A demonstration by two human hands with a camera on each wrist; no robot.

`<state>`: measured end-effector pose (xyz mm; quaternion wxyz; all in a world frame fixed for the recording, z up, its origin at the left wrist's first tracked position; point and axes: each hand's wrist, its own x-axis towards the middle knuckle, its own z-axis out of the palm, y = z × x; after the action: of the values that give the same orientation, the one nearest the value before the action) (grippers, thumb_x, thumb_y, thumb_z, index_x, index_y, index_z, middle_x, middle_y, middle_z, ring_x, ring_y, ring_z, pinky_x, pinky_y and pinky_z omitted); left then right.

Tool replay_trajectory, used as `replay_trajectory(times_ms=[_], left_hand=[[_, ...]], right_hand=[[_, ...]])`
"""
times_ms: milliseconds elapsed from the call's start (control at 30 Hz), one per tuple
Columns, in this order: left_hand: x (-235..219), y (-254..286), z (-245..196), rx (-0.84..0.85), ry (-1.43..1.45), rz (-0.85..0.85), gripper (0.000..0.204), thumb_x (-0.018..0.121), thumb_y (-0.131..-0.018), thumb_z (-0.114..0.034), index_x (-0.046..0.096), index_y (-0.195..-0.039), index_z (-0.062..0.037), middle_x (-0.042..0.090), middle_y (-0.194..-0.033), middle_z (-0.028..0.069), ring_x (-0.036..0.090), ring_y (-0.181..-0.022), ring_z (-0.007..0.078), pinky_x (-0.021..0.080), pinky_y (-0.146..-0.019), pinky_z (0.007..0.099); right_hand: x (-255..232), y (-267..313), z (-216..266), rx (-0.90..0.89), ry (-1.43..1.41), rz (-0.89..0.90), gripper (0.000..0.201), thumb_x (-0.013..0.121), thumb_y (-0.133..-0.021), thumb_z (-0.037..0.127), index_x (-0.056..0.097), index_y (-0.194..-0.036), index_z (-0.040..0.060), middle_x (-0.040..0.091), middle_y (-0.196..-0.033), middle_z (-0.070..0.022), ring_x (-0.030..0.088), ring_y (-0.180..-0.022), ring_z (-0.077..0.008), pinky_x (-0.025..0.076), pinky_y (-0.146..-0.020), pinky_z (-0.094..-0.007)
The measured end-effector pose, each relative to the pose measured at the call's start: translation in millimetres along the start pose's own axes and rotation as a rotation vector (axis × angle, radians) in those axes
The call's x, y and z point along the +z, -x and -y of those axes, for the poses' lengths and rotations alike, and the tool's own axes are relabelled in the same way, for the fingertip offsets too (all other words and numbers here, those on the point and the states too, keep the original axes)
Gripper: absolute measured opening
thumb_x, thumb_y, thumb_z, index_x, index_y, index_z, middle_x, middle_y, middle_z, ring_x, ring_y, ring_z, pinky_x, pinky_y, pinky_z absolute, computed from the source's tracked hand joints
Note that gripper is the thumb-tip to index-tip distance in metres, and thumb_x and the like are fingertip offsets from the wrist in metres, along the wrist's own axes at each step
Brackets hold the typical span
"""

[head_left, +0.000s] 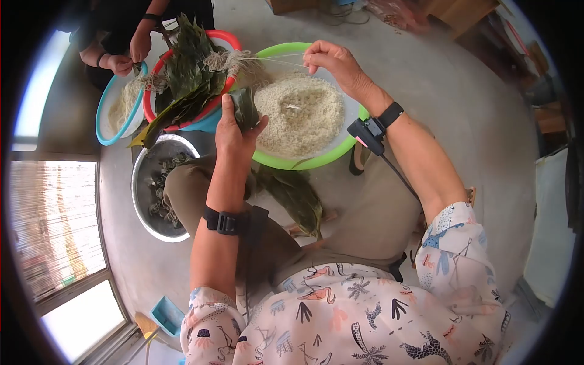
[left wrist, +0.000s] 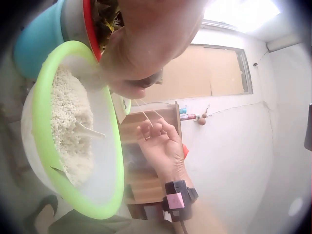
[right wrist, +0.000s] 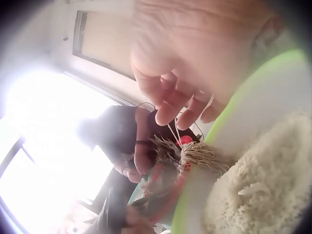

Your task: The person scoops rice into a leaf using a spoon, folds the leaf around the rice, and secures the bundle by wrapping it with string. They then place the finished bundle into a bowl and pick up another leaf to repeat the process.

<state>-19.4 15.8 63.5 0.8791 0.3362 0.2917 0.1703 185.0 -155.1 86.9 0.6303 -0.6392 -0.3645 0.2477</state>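
My left hand (head_left: pixel 234 135) grips a dark green leaf-wrapped dumpling (head_left: pixel 245 109), thumb on one side and fingers on the other. Strands of thin pale string (head_left: pixel 280 60) are pinched in my right hand (head_left: pixel 340 68), raised over the far right rim of a green-rimmed basin (head_left: pixel 286 164). They run left to a string bundle (head_left: pixel 234 62) at the edge of a red-rimmed basin (head_left: pixel 237 41). In the right wrist view, the strands drop from my curled fingers (right wrist: pixel 168 113) toward the bundle. White rice (head_left: pixel 316 128) is heaped in the green-rimmed basin, with a white spoon (left wrist: pixel 90 131) stuck in it.
Long green leaves (head_left: pixel 191 67) lie across the red-rimmed basin, and more leaves (head_left: pixel 295 198) hang below the rice basin. A metal bowl (head_left: pixel 141 210) at left holds several dark wrapped dumplings. Another person's hands (head_left: pixel 121 64) work above a blue-rimmed basin (head_left: pixel 100 125).
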Motion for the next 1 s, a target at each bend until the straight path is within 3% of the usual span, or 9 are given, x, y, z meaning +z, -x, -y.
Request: replay_trajectory(times_ms=[133, 167, 233, 300, 433, 533, 700, 867, 1000], left_hand=[[15, -2, -14, 0.065, -0.028, 0.068, 0.047, 0.055, -0.093, -0.051, 0.060, -0.100, -0.0054, 0.061, -0.080, 0.0070, 0.060, -0.072, 0.0212, 0.054, -0.076, 0.0461], [20, 0, -16, 0.050, -0.018, 0.031, 0.041, 0.048, -0.098, -0.045, 0.060, -0.102, -0.0055, 0.059, -0.079, 0.0088, 0.057, -0.074, 0.0215, 0.047, -0.082, 0.0437], [29, 1, -20, 0.065, -0.046, 0.045, 0.041, 0.048, -0.098, -0.044, 0.060, -0.103, -0.0051, 0.059, -0.080, 0.0087, 0.057, -0.074, 0.0214, 0.047, -0.082, 0.0435], [39, 0, -20, 0.094, -0.052, 0.089, 0.042, 0.047, -0.099, -0.043, 0.060, -0.105, -0.0043, 0.060, -0.080, 0.0085, 0.058, -0.075, 0.0210, 0.048, -0.082, 0.0448], [56, -10, -8, 0.107, -0.026, 0.167, 0.041, 0.050, -0.097, -0.045, 0.060, -0.104, -0.0054, 0.063, -0.084, 0.0056, 0.061, -0.074, 0.0198, 0.054, -0.075, 0.0436], [48, -30, 4, 0.047, -0.009, 0.338, 0.042, 0.049, -0.098, -0.045, 0.059, -0.105, -0.0056, 0.063, -0.083, 0.0069, 0.061, -0.072, 0.0209, 0.054, -0.074, 0.0426], [55, -21, 8, -0.038, -0.038, 0.202, 0.042, 0.048, -0.098, -0.046, 0.060, -0.102, -0.0067, 0.064, -0.082, 0.0080, 0.061, -0.071, 0.0210, 0.052, -0.067, 0.0402], [37, -36, 7, -0.200, 0.112, 0.347, 0.041, 0.048, -0.097, -0.046, 0.060, -0.106, -0.0077, 0.064, -0.086, 0.0079, 0.060, -0.076, 0.0202, 0.050, -0.061, 0.0336], [27, -37, -3, -0.183, 0.135, 0.415, 0.041, 0.048, -0.098, -0.046, 0.060, -0.107, -0.0073, 0.062, -0.086, 0.0076, 0.058, -0.077, 0.0211, 0.049, -0.059, 0.0328]], right_hand=[[-4, 15, 20, -0.149, -0.171, -0.156, 0.014, 0.059, -0.091, 0.019, 0.061, -0.094, 0.0059, 0.061, -0.077, -0.0006, 0.053, -0.070, -0.0065, 0.044, -0.073, -0.0228], [-8, 19, 20, -0.119, -0.233, -0.096, 0.013, 0.060, -0.091, 0.019, 0.062, -0.093, 0.0060, 0.059, -0.073, 0.0016, 0.050, -0.065, -0.0050, 0.043, -0.068, -0.0220], [-7, 26, 21, -0.088, -0.297, -0.042, 0.013, 0.061, -0.090, 0.019, 0.062, -0.092, 0.0061, 0.057, -0.070, 0.0037, 0.047, -0.061, -0.0036, 0.042, -0.063, -0.0211], [6, 33, 20, 0.021, 0.055, 0.139, 0.014, 0.063, -0.086, 0.017, 0.066, -0.090, 0.0045, 0.062, -0.072, 0.0018, 0.054, -0.065, -0.0043, 0.045, -0.062, -0.0217], [31, 41, 24, 0.166, 0.152, 0.380, 0.016, 0.068, -0.084, 0.023, 0.070, -0.087, 0.0072, 0.062, -0.070, 0.0028, 0.053, -0.062, -0.0039, 0.044, -0.060, -0.0214], [37, 38, 21, 0.182, 0.081, 0.353, 0.017, 0.067, -0.083, 0.022, 0.070, -0.087, 0.0065, 0.062, -0.070, 0.0029, 0.053, -0.061, -0.0042, 0.044, -0.057, -0.0217], [31, 33, 14, 0.127, 0.092, 0.299, 0.016, 0.067, -0.084, 0.021, 0.070, -0.088, 0.0059, 0.063, -0.071, 0.0027, 0.052, -0.058, -0.0043, 0.044, -0.054, -0.0206], [23, 21, 9, 0.070, 0.113, 0.177, 0.014, 0.066, -0.088, 0.017, 0.069, -0.091, 0.0035, 0.060, -0.073, 0.0047, 0.051, -0.061, -0.0033, 0.042, -0.056, -0.0199], [17, 23, 11, -0.029, 0.285, 0.139, 0.014, 0.069, -0.087, 0.019, 0.069, -0.089, 0.0046, 0.058, -0.070, 0.0063, 0.049, -0.064, -0.0017, 0.041, -0.060, -0.0194]])
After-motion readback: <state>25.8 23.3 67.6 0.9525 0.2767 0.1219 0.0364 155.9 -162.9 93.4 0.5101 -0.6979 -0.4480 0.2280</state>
